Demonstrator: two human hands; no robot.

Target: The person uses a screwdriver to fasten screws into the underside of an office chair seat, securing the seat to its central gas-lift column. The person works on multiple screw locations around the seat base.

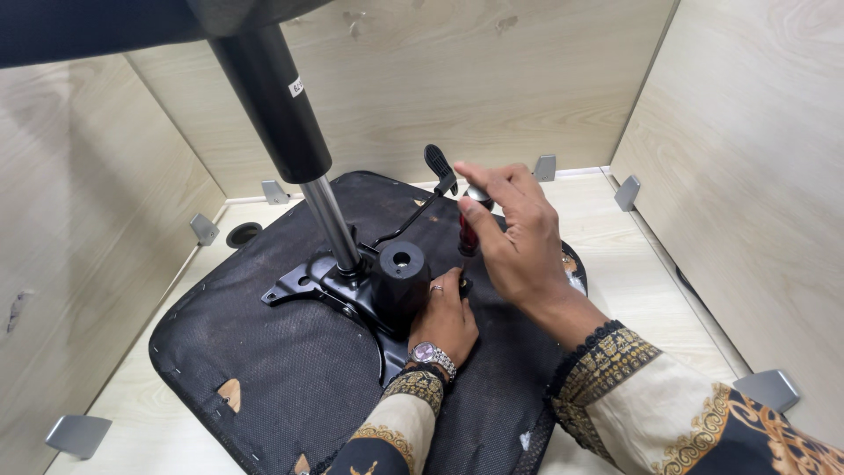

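Head view: a pale wood-grain desk (pixel 615 220) sits boxed in by matching wood-look panels on the left, back and right, with small grey metal brackets (pixel 767 388) fixing the panels to the surface. A round dark cable hole (pixel 243 234) opens in the desk near the back left corner.

Lying upside down on the desk is a chair seat (pixel 290 369), its underside covered in black fabric that is dusty and torn in a few spots, so that bare wood shows through near the front edge. A black metal plate (pixel 303 283) is mounted in the middle of the seat, and a black plastic cylinder (pixel 402 277) with a hole in its top stands upright on it. Just to the left of that cylinder a shiny steel rod (pixel 332 220) rises at a slant from the plate into a thick black tube (pixel 268 97) (the tube carries a small white label). A thin black lever (pixel 437 171) with a flat paddle end sticks up and back from the plate.

The left hand (pixel 448 317), with a ring and a wristwatch (pixel 431 354), rests on the seat fabric just right of the cylinder, its fingers curled around the lower tip of a screwdriver (pixel 469 230). The right hand (pixel 514 237) is above it, fingers closed narrowly around the top of the screwdriver's dark red handle, holding the tool nearly upright. Both sleeves are cream with black and gold patterned cuffs.
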